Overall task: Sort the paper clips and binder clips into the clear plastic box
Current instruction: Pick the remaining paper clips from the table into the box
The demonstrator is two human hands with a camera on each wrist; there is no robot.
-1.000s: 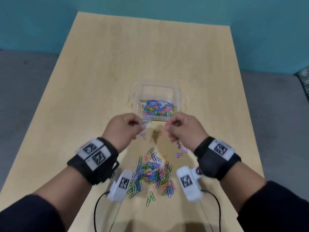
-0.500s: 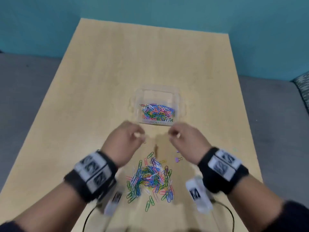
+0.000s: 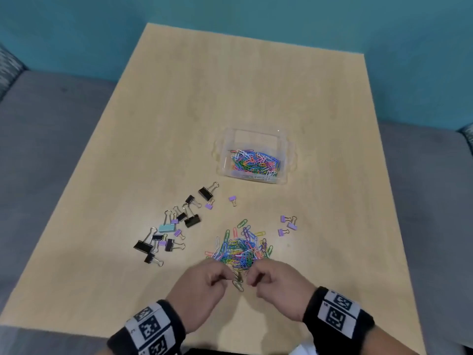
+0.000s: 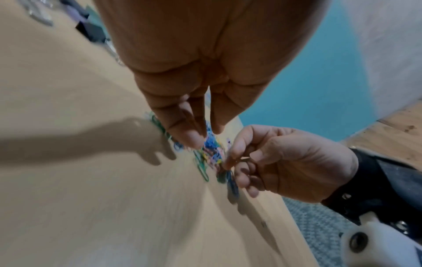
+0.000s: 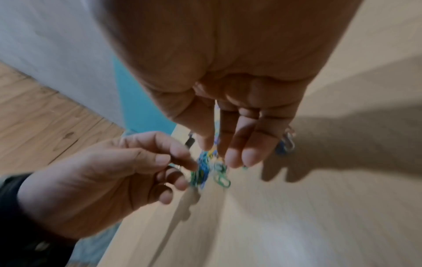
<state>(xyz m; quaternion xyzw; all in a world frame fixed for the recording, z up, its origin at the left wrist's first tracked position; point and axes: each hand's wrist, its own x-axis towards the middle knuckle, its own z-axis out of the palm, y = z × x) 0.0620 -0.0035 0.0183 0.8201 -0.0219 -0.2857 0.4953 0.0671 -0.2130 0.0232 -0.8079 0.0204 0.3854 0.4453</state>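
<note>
The clear plastic box (image 3: 288,160) stands mid-table with coloured paper clips (image 3: 253,162) in its near half. A loose pile of paper clips (image 3: 240,248) lies in front of it. My left hand (image 3: 225,278) and right hand (image 3: 252,279) are side by side at the pile's near edge, fingers curled. In the wrist views the left hand (image 5: 180,164) and the right hand (image 4: 237,159) each pinch something thin and shiny between thumb and forefinger, apparently a paper clip. An olive clip (image 3: 238,284) lies between them. Black, teal and purple binder clips (image 3: 174,226) are scattered left of the pile.
Three small purple binder clips (image 3: 288,224) lie right of the pile, one more (image 3: 232,199) nearer the box. The wooden table (image 3: 230,85) ends just behind my wrists. Grey floor flanks it, with a teal wall beyond the far edge.
Both hands have drawn back from the box's front wall to the near edge of the loose pile. The head view has shifted, so the binder clips on the left now show.
</note>
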